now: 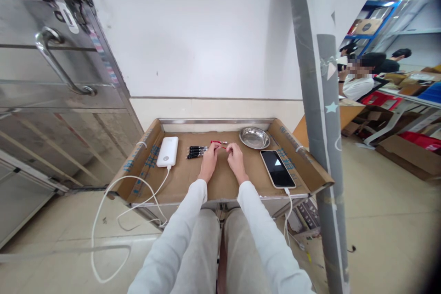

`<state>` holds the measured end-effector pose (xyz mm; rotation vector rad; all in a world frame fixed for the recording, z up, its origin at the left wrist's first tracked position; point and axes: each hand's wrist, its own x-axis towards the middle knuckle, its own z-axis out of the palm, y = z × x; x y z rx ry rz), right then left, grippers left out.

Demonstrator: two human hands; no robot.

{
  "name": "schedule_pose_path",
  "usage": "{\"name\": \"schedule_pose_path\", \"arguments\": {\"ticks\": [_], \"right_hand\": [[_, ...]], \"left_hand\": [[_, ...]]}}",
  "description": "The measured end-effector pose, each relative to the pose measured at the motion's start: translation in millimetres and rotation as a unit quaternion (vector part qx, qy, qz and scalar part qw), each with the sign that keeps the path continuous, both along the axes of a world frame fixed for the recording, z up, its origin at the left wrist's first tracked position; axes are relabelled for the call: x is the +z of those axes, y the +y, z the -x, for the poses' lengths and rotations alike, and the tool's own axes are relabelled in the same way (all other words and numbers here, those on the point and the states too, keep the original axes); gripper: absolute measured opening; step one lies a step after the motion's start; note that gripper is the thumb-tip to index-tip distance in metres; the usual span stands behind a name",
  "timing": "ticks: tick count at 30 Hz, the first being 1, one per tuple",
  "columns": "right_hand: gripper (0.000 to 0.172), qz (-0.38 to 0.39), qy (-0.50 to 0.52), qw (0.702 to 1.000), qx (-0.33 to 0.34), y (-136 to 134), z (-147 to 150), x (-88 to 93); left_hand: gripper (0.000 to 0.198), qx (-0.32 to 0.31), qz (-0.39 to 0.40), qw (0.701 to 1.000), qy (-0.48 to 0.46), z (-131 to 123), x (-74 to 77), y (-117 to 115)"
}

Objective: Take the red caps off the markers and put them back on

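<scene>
My left hand (209, 160) and my right hand (235, 160) meet over the middle of a cardboard-lined tabletop (225, 183). Between their pinched fingertips runs a thin red pen-like piece (223, 148), mostly covered by the fingers. Just beyond them lies a red pen-like stick with a silvery end (218, 142). Several black pens (196, 152) with pale tips rest in a row to the left, partly behind my left hand. A round, shallow metal dish (254, 138) stands at the back right, beyond my right hand.
On the left lies a white power bank (167, 151) with a looping white cable. A phone (277, 168), also cabled, is on the right. Folded cardboard edges line the table's sides. A grey wrapped post (324, 124) rises at the right; people sit farther back.
</scene>
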<state>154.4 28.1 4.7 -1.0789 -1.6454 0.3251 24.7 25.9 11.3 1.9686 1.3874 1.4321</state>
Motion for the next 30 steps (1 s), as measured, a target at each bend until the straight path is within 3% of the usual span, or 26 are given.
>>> {"name": "schedule_pose_path", "arguments": {"ticks": [7, 12, 17, 24, 30], "right_hand": [[0.017, 0.008, 0.012, 1.0, 0.022, 1.2, 1.3, -0.2], [0.017, 0.024, 0.007, 0.999, 0.029, 4.7, 1.1, -3.0], [0.024, 0.038, -0.027, 0.999, -0.006, 4.0, 0.7, -5.4], [0.025, -0.004, 0.009, 0.999, -0.035, -15.6, -2.9, 0.6], [0.026, 0.005, 0.004, 0.998, -0.063, -27.1, -7.4, -0.4]], "left_hand": [[0.018, -0.034, 0.003, 0.999, 0.028, 0.7, -6.6, 4.0], [0.024, -0.02, 0.005, 0.997, 0.079, -0.5, -10.1, 4.6], [0.039, 0.024, 0.009, 0.983, 0.184, -4.6, -12.5, 9.8], [0.042, 0.009, -0.015, 0.945, 0.326, -14.6, -11.7, 28.8], [0.026, 0.004, -0.038, 0.925, 0.377, -6.8, -13.1, 2.9]]}}
